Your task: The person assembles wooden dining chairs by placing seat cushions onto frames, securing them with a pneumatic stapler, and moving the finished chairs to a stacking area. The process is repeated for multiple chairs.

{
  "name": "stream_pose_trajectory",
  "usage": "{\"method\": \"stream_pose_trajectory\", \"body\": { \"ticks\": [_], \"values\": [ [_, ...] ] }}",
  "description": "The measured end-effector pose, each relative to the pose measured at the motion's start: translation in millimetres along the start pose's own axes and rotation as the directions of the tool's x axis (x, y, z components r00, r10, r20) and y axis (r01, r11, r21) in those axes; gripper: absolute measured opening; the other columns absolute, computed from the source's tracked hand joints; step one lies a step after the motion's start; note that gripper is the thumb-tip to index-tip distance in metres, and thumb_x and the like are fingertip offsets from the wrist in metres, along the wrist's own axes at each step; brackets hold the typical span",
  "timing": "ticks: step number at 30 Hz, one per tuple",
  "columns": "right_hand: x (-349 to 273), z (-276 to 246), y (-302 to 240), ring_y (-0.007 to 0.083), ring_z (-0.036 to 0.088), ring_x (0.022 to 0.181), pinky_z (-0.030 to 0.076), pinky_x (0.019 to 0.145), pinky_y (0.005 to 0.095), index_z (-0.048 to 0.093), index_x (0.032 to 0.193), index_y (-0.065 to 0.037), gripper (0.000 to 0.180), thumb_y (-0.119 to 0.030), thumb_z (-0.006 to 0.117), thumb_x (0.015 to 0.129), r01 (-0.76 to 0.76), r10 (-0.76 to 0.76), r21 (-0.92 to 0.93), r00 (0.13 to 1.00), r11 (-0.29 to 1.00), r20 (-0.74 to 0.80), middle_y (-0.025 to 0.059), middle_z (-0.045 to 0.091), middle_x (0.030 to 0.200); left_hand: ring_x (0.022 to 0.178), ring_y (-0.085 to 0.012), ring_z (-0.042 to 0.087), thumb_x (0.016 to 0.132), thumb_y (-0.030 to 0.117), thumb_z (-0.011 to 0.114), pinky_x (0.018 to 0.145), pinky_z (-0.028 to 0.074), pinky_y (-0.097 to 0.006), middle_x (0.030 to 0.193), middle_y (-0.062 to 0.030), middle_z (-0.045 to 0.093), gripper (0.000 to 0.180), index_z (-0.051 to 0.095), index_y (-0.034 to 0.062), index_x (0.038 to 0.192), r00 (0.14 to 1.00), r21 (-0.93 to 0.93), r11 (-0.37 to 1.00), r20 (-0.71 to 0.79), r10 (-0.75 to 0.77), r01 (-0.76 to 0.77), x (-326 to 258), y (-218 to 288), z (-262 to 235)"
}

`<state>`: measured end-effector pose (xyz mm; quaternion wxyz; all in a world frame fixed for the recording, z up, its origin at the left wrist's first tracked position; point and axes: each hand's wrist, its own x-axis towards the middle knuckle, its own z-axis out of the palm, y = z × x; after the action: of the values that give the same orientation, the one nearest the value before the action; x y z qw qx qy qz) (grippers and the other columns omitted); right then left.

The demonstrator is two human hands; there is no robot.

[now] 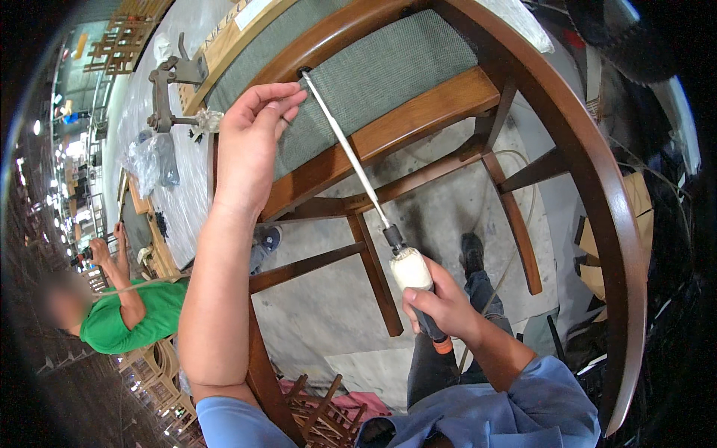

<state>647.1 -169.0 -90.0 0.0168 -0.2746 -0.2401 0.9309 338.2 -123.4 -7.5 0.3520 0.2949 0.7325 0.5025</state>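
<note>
White driver (409, 269) in right hand (446, 302)

Left hand (252, 134) extended far, right hand (446, 302) gripping near.
The person's left forearm (222, 299) stands almost straight, its fingers (275, 92) loosely bent toward the right; the right forearm (502, 352) slants in from the near right, thumb and fingers curled closed.
</note>
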Motion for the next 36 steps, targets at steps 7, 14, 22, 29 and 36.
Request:
{"method": "stream_pose_trajectory", "body": {
  "ticks": [7,14,22,29,36],
  "values": [
    [-20.9,-10.9,13.3,0.0101,0.056,0.059,0.051,0.052,0.0297,0.05,0.122,-0.002,0.032,-0.01,0.061,0.093,0.024,-0.033,-0.12,0.997,0.992,-0.076,0.0023,0.057,0.079,0.115,-0.0186,0.063,0.099,0.004,0.055,0.105,0.047,-0.032,0.12,-0.0132,0.067,0.023,0.064,-0.0053,0.117,0.994,0.288,0.953,-0.027,0.104,-0.092,3.0,-9.6,-3.1],
    [-28.5,-19.9,24.5,0.0108,0.058,0.06,0.05,0.053,0.0302,0.051,0.124,-0.001,0.036,-0.011,0.063,0.092,0.037,-0.048,-0.137,0.996,0.99,-0.078,0.0031,0.059,0.08,0.078,-0.0208,0.067,0.088,0.019,0.076,0.074,0.053,-0.034,0.085,-0.0112,0.071,0.027,0.07,-0.0035,0.1,0.986,0.76,0.649,-0.116,0.116,0.013,1.6,-3.3,-15.9],
    [-39.4,-25.8,36.5,0.0121,0.06,0.06,0.051,0.052,0.0304,0.051,0.122,0.0,0.036,-0.013,0.066,0.092,0.003,-0.009,-0.191,0.999,0.982,-0.031,0.0049,0.061,0.083,0.073,-0.0186,0.065,0.09,0.024,0.076,0.067,0.051,-0.032,0.079,-0.0105,0.069,0.028,0.069,-0.0027,0.092,0.984,0.735,0.655,-0.112,-0.137,0.175,2.8,-14.0,-19.5],
    [-33.7,-26.5,39.1,0.0119,0.062,0.06,0.052,0.052,0.0295,0.052,0.118,0.001,0.033,-0.013,0.066,0.092,0.049,-0.03,-0.267,0.997,0.962,0.076,0.0073,0.065,0.087,0.072,-0.0096,0.061,0.101,0.02,0.063,0.059,0.05,-0.023,0.089,-0.0048,0.068,0.018,0.063,0.0021,0.097,0.967,-0.04,0.971,0.112,-0.23,0.236,3.3,-5.7,-15.0],
    [-27.6,-19.3,42.4,0.011,0.06,0.061,0.053,0.055,0.0289,0.052,0.118,-0.001,0.033,-0.015,0.065,0.092,0.039,-0.026,-0.132,0.994,0.991,0.104,0.0059,0.062,0.082,0.076,-0.0099,0.058,0.103,0.018,0.06,0.063,0.046,-0.023,0.097,-0.0071,0.067,0.019,0.059,0.0003,0.11,0.961,-0.138,0.966,0.202,-0.189,0.219,3.9,-3.3,-16.9]
  ]
}}
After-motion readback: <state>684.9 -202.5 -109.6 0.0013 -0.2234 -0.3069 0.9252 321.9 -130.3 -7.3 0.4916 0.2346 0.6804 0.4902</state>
